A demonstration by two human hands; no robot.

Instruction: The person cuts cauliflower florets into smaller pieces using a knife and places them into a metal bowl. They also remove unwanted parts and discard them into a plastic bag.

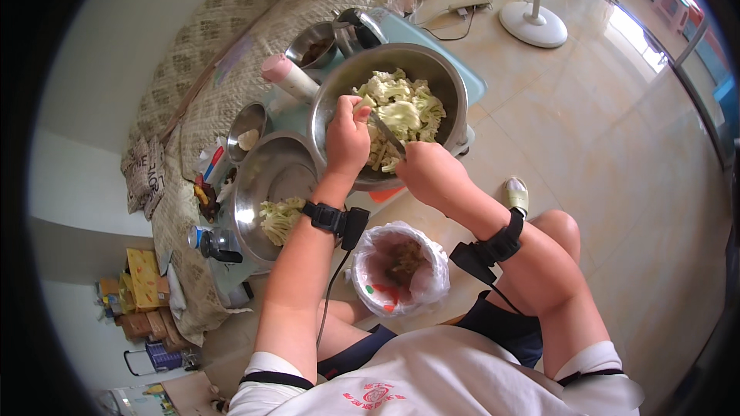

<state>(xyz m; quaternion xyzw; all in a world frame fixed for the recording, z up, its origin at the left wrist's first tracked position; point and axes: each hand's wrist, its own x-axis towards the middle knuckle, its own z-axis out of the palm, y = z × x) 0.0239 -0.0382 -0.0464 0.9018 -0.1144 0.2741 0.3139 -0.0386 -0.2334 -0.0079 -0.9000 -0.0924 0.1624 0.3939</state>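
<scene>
Over the large steel bowl (459, 78) my left hand (349, 141) grips a cauliflower piece (365, 104) by its pale stem. My right hand (432, 176) is closed around a knife (387, 134), its handle hidden in the fist; the blade points up and left, close to the held piece. Cut cauliflower florets (404, 110) fill the middle of the bowl. A second steel basin (277, 167) stands to the left, partly behind my left forearm, with a larger cauliflower chunk (280, 221) in it.
Below the bowls, a bin lined with a plastic bag (370, 237) holds scraps. A small steel bowl (263, 112), a pink-lidded bottle (289, 76), an electric kettle (357, 32) and a glass jug (221, 245) crowd the low table (462, 69). A fan base (533, 26) and power strip (465, 7) are on the floor.
</scene>
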